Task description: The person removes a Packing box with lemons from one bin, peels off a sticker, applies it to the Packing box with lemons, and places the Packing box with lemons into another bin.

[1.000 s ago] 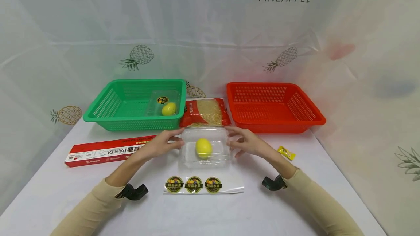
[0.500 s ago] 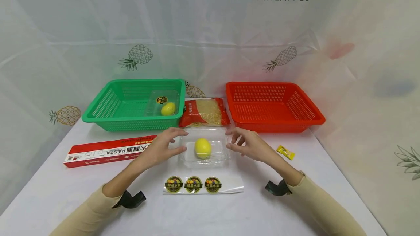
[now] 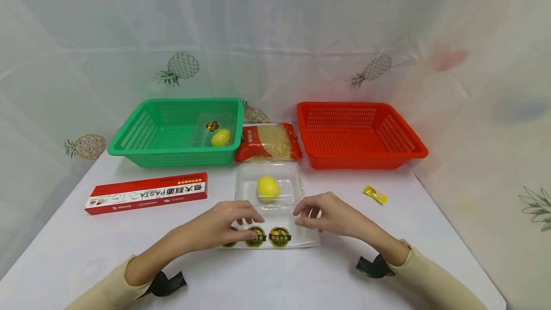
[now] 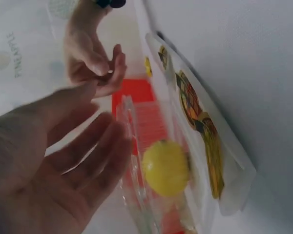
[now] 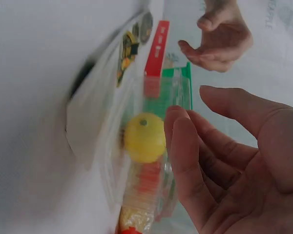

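Observation:
A clear plastic clamshell box (image 3: 289, 190) lies at mid-table with a yellow lemon (image 3: 268, 189) inside. Directly in front of it is a white backing sheet (image 3: 304, 237) bearing three round dark-and-gold fruit stickers (image 3: 280, 237). My left hand (image 3: 230, 224) hovers over the sheet's left part, fingers loosely bent, covering part of the left stickers. Over the sheet's right end hangs my right hand (image 3: 329, 214), its fingers curved and holding nothing. Both wrist views show a gap between thumb and fingers, with the lemon (image 4: 166, 168) behind the box's clear wall.
A green basket (image 3: 181, 158) at back left holds another clear box with a lemon (image 3: 221, 138) and a sticker. A red basket (image 3: 366, 160) stands back right, a pasta bag (image 3: 271, 142) between them. A pasta box (image 3: 148, 194) lies left, a small yellow packet (image 3: 375, 194) right.
Both hands have let go of the clear box's sides and drawn back toward the body, over the sticker sheet. The box stays in place, its lid down over the lemon.

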`<action>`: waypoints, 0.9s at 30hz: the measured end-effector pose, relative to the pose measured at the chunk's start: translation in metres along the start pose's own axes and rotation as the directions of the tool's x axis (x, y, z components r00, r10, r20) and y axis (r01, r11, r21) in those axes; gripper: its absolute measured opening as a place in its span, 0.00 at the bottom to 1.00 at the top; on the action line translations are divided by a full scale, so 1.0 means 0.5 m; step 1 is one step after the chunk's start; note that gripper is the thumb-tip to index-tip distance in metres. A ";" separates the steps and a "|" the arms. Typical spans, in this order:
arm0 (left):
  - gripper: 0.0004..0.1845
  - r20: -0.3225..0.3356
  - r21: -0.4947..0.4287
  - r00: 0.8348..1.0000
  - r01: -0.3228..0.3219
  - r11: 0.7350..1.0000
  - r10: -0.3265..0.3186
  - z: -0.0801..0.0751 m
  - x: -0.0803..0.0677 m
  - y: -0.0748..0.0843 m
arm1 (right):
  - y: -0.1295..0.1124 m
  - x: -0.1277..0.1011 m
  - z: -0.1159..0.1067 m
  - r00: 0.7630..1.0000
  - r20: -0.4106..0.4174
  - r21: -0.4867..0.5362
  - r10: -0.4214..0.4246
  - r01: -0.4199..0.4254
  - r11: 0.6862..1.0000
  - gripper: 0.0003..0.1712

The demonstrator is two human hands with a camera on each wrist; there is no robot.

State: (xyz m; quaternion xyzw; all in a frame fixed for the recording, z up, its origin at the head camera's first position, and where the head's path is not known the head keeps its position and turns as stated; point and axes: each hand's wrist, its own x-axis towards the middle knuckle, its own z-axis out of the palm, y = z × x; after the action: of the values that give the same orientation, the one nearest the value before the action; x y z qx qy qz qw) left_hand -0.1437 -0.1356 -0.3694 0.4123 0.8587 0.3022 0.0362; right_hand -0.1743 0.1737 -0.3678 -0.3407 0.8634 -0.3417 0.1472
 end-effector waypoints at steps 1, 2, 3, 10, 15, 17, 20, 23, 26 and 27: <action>0.15 0.036 0.019 0.999 -0.015 1.000 0.014 0.003 -0.001 0.004 | -0.002 -0.002 0.004 1.000 0.015 -0.004 0.001 -0.001 1.000 0.11; 0.16 0.067 0.043 0.997 -0.026 0.999 0.023 0.005 -0.002 0.008 | -0.002 -0.003 0.009 1.000 0.027 -0.011 -0.004 0.005 1.000 0.11; 0.16 0.091 0.065 0.995 -0.036 0.997 0.030 0.009 -0.003 0.010 | -0.001 -0.004 0.014 0.999 0.042 -0.012 -0.008 0.009 1.000 0.11; 0.21 0.182 0.265 0.983 -0.040 0.963 -0.009 0.036 -0.008 0.005 | 0.010 -0.006 0.039 0.996 0.093 0.015 0.010 -0.011 1.000 0.13; 0.24 0.219 0.340 0.975 -0.048 0.939 -0.029 0.046 -0.011 -0.002 | 0.022 -0.003 0.049 0.995 0.098 0.041 0.028 -0.032 0.999 0.13; 0.25 0.223 0.349 0.974 -0.051 0.936 -0.030 0.049 -0.012 -0.005 | 0.027 0.000 0.054 0.995 0.099 0.048 0.022 -0.027 0.998 0.13; 0.25 0.220 0.344 0.975 -0.058 0.937 -0.021 0.053 -0.012 -0.010 | 0.032 0.004 0.060 0.995 0.101 0.058 0.008 -0.014 0.998 0.13; 0.24 0.212 0.332 0.977 -0.059 0.942 -0.014 0.058 -0.012 -0.014 | 0.036 0.007 0.067 0.994 0.108 0.050 -0.002 -0.004 0.999 0.12; 0.22 0.204 0.323 0.979 -0.058 0.945 -0.009 0.061 -0.011 -0.016 | 0.037 0.007 0.071 0.994 0.108 0.032 0.000 -0.004 0.999 0.12; 0.22 0.201 0.322 0.980 -0.056 0.945 -0.011 0.061 -0.011 -0.017 | 0.037 0.007 0.071 0.995 0.103 0.027 0.000 -0.003 1.000 0.12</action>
State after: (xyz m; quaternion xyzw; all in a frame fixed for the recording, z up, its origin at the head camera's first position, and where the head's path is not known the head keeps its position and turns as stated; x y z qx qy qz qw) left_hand -0.1363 -0.1286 -0.4000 0.4506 0.8840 0.1138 0.0502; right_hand -0.1687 0.1638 -0.4065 -0.3551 0.8503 -0.3352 0.1965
